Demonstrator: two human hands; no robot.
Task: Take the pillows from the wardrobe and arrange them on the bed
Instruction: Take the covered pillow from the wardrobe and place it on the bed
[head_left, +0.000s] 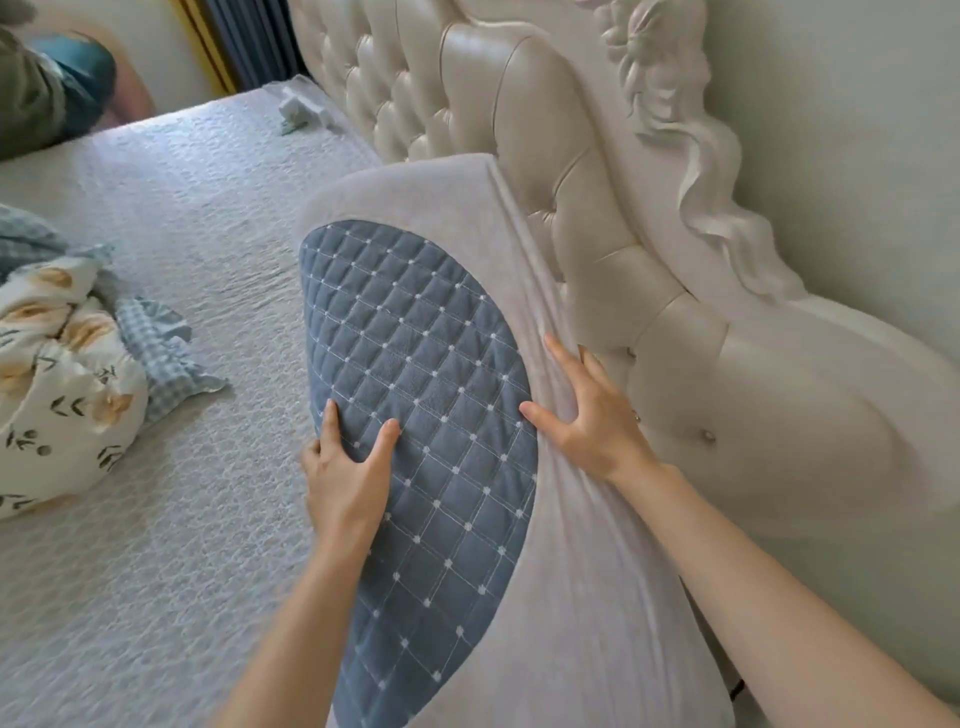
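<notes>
A large grey pillow with a blue quilted panel (410, 332) leans against the cream tufted headboard (530, 104), its lower edge on the bed (171, 218). My left hand (345, 467) grips the pillow's left edge, thumb on the blue panel. My right hand (587, 410) lies flat on the grey side by the headboard, fingers spread, pressing the fabric. A second pillow with a flower print and a blue checked frill (67, 384) lies on the bed at the left.
The bed has a pale textured cover. A small white crumpled thing (296, 111) lies near the headboard at the far end. Dark clothing and a teal object (57, 78) sit past the bed at top left. The wall (857, 130) is close on the right.
</notes>
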